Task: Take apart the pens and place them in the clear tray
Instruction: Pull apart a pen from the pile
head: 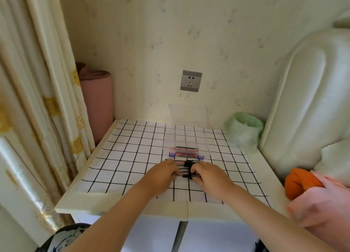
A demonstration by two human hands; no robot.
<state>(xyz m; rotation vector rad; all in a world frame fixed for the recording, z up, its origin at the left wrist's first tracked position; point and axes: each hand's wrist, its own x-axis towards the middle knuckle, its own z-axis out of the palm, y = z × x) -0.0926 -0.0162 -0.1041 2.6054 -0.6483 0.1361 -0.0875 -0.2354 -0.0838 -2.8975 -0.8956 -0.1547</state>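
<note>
Gripping a row of dark pens (186,167) from both ends at centre frame, on the grid-clothed bench (117,157). Left hand (162,171) over the left ends, fingers (175,173) curled round them; right hand (206,173) over the right ends, likewise curled and grasping. Just above in the frame, close against the pens: clear tray (186,136), holding red and black pen parts (186,150) along its lower edge. Toward the right, a green-lined bin (244,130); higher up on the wall, a socket (191,81).
</note>
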